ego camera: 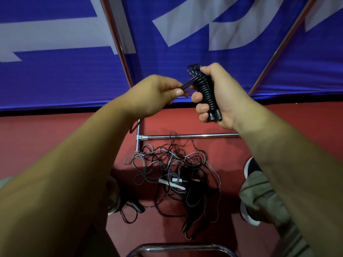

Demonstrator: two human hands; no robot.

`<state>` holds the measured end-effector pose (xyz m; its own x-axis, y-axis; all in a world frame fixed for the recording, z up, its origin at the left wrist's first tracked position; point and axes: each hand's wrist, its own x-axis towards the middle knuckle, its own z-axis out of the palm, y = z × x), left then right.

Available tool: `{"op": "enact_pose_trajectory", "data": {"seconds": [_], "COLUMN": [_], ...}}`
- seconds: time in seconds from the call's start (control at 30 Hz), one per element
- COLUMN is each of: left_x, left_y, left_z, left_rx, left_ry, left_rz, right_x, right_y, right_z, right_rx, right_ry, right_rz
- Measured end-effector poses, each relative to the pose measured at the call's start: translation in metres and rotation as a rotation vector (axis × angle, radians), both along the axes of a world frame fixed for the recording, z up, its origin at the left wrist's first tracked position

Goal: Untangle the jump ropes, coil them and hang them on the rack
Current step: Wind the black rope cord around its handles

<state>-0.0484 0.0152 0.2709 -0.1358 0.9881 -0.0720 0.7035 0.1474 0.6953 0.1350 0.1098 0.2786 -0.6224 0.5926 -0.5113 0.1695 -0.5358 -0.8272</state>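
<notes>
Rope coil (pixel 204 89) gripped in R hand (pixel 220 102), L hand (pixel 156 94) pinching its loop (pixel 187 85).

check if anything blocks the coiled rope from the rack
Nothing visible does. The coiled rope, gripped in the right hand with its end pinched by the left hand, is in open air between the rack poles. No hanging rail is in view.

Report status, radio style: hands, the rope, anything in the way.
Right hand grips coiled black rope. Left hand pinches its loose loop. Tangled pile on floor below, rack bar behind it.
</notes>
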Motion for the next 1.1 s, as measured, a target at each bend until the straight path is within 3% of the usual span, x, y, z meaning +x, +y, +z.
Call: {"op": "enact_pose_trajectory", "data": {"seconds": [0.13,0.27,0.47,0.63,0.77,1.1], "left_x": [-0.003,0.000,-0.005,-0.004,-0.002,0.008], "left_y": [0.000,-0.002,-0.004,-0.003,0.000,0.002], "left_z": [-0.001,0.001,0.002,0.011,0.015,0.022], "left_rx": [-0.059,-0.054,-0.010,0.004,0.064,0.125], "left_ry": [0.047,-0.044,0.107,-0.046,-0.178,-0.049], "left_rz": [-0.001,0.002,-0.055,-0.072,-0.042,-0.041], "right_x": [0.001,-0.001,0.001,0.004,0.002,-0.005], "right_y": [-0.003,-0.009,-0.021,-0.027,-0.030,-0.030], "right_z": [0.002,0.000,-0.004,-0.003,-0.007,-0.021], "right_rx": [0.018,0.010,-0.052,-0.140,-0.102,0.088], "right_ry": [-0.030,-0.039,-0.043,-0.038,-0.124,-0.253], "right_rz": [0.144,0.281,0.494,0.751,0.791,0.587]}}
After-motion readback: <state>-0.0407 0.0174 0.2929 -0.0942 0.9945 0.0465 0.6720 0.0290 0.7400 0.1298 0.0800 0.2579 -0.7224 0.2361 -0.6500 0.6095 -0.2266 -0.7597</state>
